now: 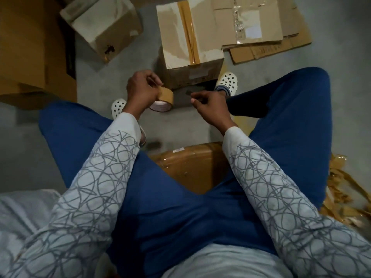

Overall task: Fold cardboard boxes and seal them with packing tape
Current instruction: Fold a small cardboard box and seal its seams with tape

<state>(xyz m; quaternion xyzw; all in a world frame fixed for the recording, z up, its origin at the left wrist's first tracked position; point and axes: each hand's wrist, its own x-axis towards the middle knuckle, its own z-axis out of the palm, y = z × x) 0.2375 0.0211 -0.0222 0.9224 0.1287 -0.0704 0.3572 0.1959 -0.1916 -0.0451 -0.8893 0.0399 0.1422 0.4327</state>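
Observation:
My left hand [141, 90] grips a roll of brown packing tape [163, 99] above the grey floor between my knees. My right hand [208, 106] hovers just right of the roll, fingers curled and fingertips pinched together; whether it holds a tape end is too small to tell. Beyond the hands stands a folded cardboard box [188, 37], its top seam sealed with a brown tape strip [189, 31].
Flattened cardboard sheets [261, 25] lie at the far right. A tilted box [104, 27] and a large carton [34, 47] stand at the left. I sit on a taped box [192, 163]. Crumpled tape scraps [341, 193] lie at the right. My white clogs [227, 80] flank the box.

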